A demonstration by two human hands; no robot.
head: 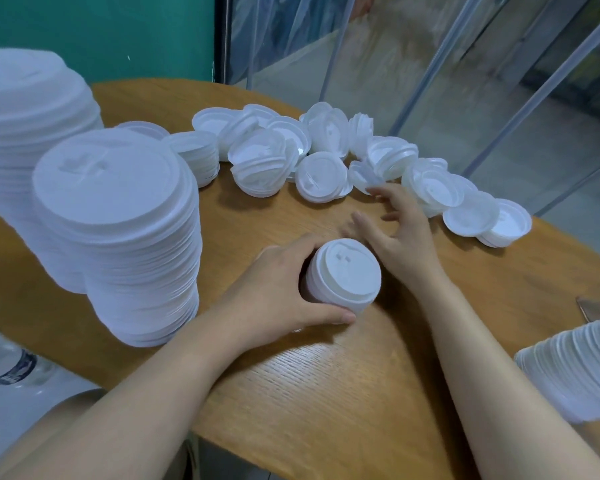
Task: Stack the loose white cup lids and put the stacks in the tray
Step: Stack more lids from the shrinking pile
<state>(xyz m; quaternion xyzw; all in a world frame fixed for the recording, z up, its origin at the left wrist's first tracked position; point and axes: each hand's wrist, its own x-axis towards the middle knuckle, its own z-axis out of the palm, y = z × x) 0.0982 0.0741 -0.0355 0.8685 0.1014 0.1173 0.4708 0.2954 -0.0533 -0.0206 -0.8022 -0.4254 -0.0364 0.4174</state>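
The left hand (284,285) gripped a short stack of lids (343,275) on the wooden tabletop (326,393), while the right hand (399,233) reached with spread fingers toward the loose lids (291,157) scattered beyond; two tall stacks (118,237) stood at the left

head cam | looks forward-down | close over wooden table (326,375)

short lid stack (343,273): white, upright, table centre | loose lids (323,161): white, jumbled, scattered behind it
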